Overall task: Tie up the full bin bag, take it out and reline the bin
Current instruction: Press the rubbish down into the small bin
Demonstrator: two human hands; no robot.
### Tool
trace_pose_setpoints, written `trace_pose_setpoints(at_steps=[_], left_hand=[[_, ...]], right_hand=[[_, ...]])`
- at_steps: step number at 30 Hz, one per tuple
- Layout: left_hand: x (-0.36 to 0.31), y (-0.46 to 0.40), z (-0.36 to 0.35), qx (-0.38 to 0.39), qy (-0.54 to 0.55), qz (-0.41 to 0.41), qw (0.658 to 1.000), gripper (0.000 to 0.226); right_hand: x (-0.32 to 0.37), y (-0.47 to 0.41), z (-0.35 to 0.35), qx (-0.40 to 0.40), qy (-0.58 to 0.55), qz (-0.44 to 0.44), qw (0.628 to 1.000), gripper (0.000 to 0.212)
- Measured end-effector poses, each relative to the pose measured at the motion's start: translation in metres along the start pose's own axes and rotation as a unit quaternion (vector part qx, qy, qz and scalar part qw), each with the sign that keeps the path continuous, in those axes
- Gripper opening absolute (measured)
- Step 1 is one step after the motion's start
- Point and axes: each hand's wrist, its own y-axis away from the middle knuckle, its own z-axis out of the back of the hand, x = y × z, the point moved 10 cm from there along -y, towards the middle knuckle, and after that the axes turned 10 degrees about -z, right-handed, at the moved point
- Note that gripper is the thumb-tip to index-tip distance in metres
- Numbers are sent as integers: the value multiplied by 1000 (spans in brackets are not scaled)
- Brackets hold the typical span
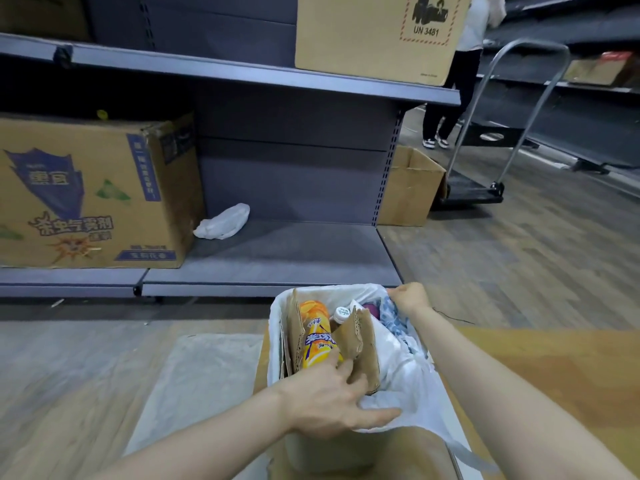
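Shop aisle floor: one bin (332,448), one white bag (398,362); left hand (325,400) fingers spread on its near edge, right hand (410,297) pinches its far rim.

"UN 3481" — hazard label on the upper-shelf cardboard box (377,32)

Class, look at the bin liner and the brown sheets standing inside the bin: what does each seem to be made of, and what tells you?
Bin liner: thin white plastic film, slightly glossy, by its soft crumpled folds. Brown sheets: corrugated cardboard, matt, by the fluted edge and bent creases.
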Motion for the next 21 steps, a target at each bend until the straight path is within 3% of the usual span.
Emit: trace_pose_setpoints(at_steps=[2,6,11,18,21], left_hand=[[0,2,3,-4,7,-7,1000,52],[-2,4,7,-6,-3,-26,1000,55],[-8,4,8,2,-21,-51,998,54],[-9,2,12,-36,-40,-48,997,55],[-10,2,11,-40,-39,-55,997,52]], right_hand=[[-8,2,4,15,-56,-57,997,18],[-20,0,8,59,-120,-105,985,36],[-12,-2,28,-15,-58,-63,996,23],[-17,7,11,142,29,-89,985,29],[-18,5,12,126,22,-96,987,45]])
